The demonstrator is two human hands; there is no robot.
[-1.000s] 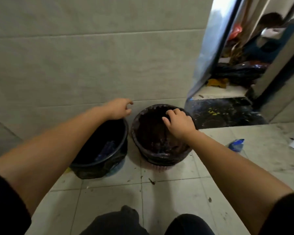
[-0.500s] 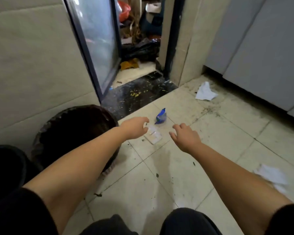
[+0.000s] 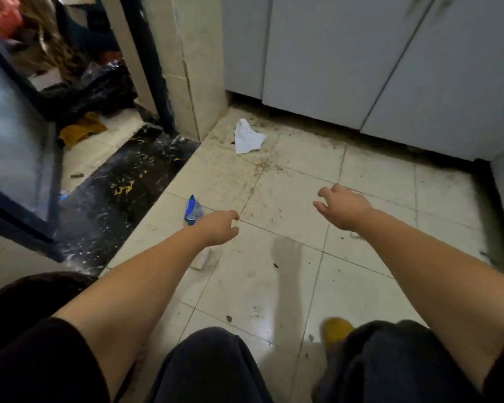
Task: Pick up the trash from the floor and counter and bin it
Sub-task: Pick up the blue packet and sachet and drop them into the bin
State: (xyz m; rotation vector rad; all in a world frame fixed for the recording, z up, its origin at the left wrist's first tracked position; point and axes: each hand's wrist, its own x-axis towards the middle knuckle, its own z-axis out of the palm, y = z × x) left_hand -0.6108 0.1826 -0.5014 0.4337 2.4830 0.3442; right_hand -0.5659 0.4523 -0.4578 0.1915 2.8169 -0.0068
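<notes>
While both bare arms reach out over the tiled floor [image 3: 288, 286], neither hand holds anything. Just right of the blue wrapper [image 3: 193, 211], the left hand [image 3: 220, 229] hangs loosely curled, its fingers bent inward with thumb and forefinger a little apart, touching nothing that can be seen. Well right of the wrapper, the right hand [image 3: 342, 209] is spread wider, fingers parted and hooked downward like a claw, above bare tile. A flat pale packet [image 3: 205, 258] lies on the floor near the wrapper, on its near side, partly hidden beneath the left wrist. Farther from the wrapper, toward the grey cabinet doors [image 3: 346, 59], a crumpled white paper [image 3: 246, 136] rests on dirty tile close to the tiled wall corner [image 3: 186, 80]. Left of the wrapper runs a black speckled door threshold [image 3: 120, 196], and beyond it sit a black plastic bag [image 3: 90, 93] and a mustard-coloured rag [image 3: 80, 130]. Well to the near left of the wrapper, a dark bin rim [image 3: 41, 282] shows at the edge of view behind the left arm. Dark trouser knees [image 3: 213, 365] fill the bottom, with a yellow shoe tip [image 3: 336, 330] beside them.
</notes>
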